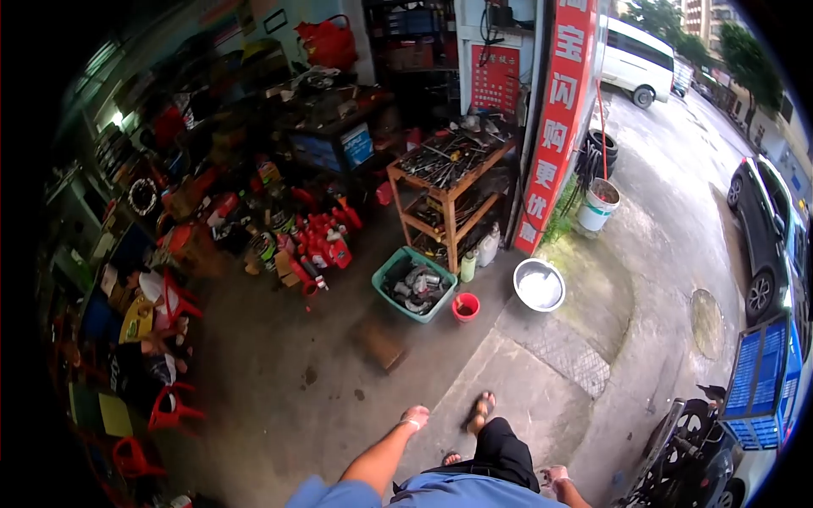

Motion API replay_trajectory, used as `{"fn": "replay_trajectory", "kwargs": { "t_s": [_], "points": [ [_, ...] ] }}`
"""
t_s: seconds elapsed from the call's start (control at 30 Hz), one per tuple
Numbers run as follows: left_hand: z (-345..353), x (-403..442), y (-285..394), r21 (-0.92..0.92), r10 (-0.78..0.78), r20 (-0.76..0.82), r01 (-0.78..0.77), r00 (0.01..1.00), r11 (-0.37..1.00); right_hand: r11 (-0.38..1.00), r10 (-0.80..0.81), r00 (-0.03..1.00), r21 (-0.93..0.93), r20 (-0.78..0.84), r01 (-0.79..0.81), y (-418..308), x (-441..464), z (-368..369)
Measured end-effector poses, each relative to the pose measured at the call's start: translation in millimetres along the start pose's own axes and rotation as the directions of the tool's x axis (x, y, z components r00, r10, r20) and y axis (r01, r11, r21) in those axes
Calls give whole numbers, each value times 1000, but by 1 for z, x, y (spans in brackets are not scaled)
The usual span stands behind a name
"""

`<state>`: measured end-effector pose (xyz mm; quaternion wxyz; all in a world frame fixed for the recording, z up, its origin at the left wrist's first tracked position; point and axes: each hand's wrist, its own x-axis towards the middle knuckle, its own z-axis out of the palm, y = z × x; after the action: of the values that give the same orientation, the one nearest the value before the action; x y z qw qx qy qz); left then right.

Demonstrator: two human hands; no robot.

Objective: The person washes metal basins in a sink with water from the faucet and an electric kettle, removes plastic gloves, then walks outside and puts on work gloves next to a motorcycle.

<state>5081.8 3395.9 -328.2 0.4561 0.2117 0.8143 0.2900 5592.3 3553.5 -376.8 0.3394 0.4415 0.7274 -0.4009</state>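
My left hand [415, 416] hangs out in front of me over the concrete floor, its fingers curled; whether anything is in it is too small to tell. Low at my right side, beside the dark shorts, is my right hand [556, 476], small and partly blurred, touching nothing that I can make out. Ahead of both hands stand a green bin [388, 298] of metal parts, a small red bucket [465, 306] and a silver basin [539, 285]. Behind the bin a wooden rack [451, 222] carries many metal tools.
Red bottles [326, 241] and boxes crowd the workshop floor at left, near red chairs [174, 406] and seated people. A white bucket [598, 205] stands by the red sign pillar [555, 118]. At right are a motorcycle [690, 449], a blue crate [758, 381] and a dark car [760, 229].
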Motion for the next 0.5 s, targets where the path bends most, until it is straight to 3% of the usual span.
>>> {"fn": "replay_trajectory", "kwargs": {
  "t_s": [0.03, 0.07, 0.13, 0.17, 0.27, 0.3, 0.33, 0.4, 0.43, 0.47, 0.5],
  "points": [
    [-15, -2, 57, -102, -93, 2, 92, 996, 990, 983, -19, 1000, 184, -9, 20, 25, 45, 11],
    [-18, 23, 68, -104, -85, 20, 87, 996, 991, 934, -38, 999, 356, -17, 42, 49, 87, 20],
    [-27, 76, 94, -122, -66, 72, 74, 995, 990, 985, -88, 996, -151, 5, 88, -21, 71, -47],
    [-40, 87, 122, -64, -89, 73, 94, 993, 994, 960, -132, 991, -247, 6, 130, -40, 78, -72],
    [-92, 127, 191, -190, -44, 40, 51, 998, 980, 960, -98, 989, -252, 111, 123, -59, 133, -105],
    [-116, 154, 217, -213, 33, -3, -33, 999, 976, 907, 109, 991, 401, 78, -131, -81, 136, -130],
    [-141, 183, 240, -240, 109, -46, -117, 993, 964, 410, 278, 942, 864, 187, -292, -101, 144, -160],
    [-203, 211, 334, 114, 261, -177, -243, 949, 963, 654, -38, 998, 754, -50, 63, -124, 160, -227],
    [-226, 252, 349, 48, 433, -300, -440, 850, 897, 553, 106, 992, 833, -63, -7, -150, 157, -273],
    [-248, 264, 396, 76, 442, -408, -453, 799, 888, 435, 254, 965, 899, -59, -59, -197, 136, -330],
    [-271, 268, 447, 79, 432, -431, -444, 792, 892, 379, 279, 955, 925, -99, -15, -218, 139, -366]
  ]
}}
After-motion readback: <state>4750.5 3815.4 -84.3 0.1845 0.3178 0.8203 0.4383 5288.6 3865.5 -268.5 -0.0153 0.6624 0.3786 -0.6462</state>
